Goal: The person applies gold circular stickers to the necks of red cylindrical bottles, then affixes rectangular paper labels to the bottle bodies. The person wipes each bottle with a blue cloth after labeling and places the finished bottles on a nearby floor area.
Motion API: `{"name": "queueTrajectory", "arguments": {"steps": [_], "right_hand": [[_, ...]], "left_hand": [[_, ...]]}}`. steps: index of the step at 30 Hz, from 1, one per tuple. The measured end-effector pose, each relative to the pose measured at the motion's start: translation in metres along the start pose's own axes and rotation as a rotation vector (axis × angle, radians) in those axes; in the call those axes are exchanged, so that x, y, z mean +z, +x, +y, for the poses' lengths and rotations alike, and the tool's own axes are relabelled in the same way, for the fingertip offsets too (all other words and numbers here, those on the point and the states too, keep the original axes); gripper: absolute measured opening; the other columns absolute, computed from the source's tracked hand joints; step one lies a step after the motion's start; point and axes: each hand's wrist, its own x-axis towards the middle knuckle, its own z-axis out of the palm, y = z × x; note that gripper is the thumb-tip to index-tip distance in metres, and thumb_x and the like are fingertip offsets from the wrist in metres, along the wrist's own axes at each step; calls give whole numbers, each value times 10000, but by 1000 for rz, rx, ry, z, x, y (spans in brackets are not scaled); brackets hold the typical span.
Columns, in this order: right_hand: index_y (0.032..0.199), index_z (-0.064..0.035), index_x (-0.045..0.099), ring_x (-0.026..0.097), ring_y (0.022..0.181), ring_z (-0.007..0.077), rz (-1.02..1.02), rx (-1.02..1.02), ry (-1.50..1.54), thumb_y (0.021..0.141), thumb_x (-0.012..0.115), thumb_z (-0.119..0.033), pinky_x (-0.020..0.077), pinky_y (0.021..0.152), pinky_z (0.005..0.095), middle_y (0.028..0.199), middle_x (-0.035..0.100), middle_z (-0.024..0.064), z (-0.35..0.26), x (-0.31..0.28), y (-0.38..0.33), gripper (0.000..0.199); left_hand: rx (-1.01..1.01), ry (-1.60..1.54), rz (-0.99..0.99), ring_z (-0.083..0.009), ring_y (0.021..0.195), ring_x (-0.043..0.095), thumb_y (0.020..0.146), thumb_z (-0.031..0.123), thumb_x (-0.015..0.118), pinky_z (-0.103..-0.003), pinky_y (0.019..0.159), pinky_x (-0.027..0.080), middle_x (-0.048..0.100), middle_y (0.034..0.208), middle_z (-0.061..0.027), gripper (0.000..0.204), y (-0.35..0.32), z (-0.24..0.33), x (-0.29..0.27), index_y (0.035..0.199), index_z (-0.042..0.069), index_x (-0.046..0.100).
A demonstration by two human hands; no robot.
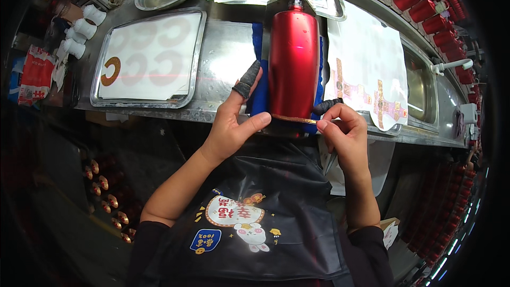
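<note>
Left hand point(226, 133) angles up at the bottle's point(294, 64) left, thumb and forefinger apart; right hand point(345, 134) pinches a gold strip point(295, 119) at its near end. Tray point(143, 102) lies left of the bottle, sheet point(366, 45) right.

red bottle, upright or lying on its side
Lying on its side: the red bottle stretches over blue cloth, its neck pointing away from the person.

Bottle point(294, 64): is gleaming, glossy, smooth
Strip point(295, 119): is glinting, metallic
Bench point(228, 56): is shining, metal
Apron point(303, 228): is looking plasticky
</note>
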Motion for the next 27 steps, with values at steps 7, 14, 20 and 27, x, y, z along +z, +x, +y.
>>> {"name": "queueTrajectory", "arguments": {"steps": [7,14,20,27], "right_hand": [[834,-32,602,493,639,-14,-14,50,-17,906,697,-23,340,582,167,717,582,-56,-30,4,15,120],[834,-29,601,499,633,-13,0,101,35,908,686,-11,336,563,169,707,585,-57,-48,-3,20,114],[837,-30,602,498,619,-13,-15,81,25,908,682,-5,331,554,170,689,583,-54,-44,-7,22,110],[837,-31,603,487,622,-11,-15,76,34,910,678,-7,327,554,172,706,583,-54,-50,-8,25,108]], "left_hand": [[31,93,154,-285,1376,451,894,225,788,-374,1192,284,460,1486,-192,794,21,0,11,1534,-12,384],[-22,-7,156,-263,1373,455,907,225,773,-364,1181,306,449,1508,-188,796,27,16,19,1548,-12,364],[-135,-318,140,-195,1432,411,1019,63,555,-337,1193,297,347,1639,-134,643,26,22,10,1600,15,283],[-108,-287,110,-240,1510,323,1013,80,577,-395,1231,248,335,1644,-150,668,31,25,18,1599,5,265]]}}
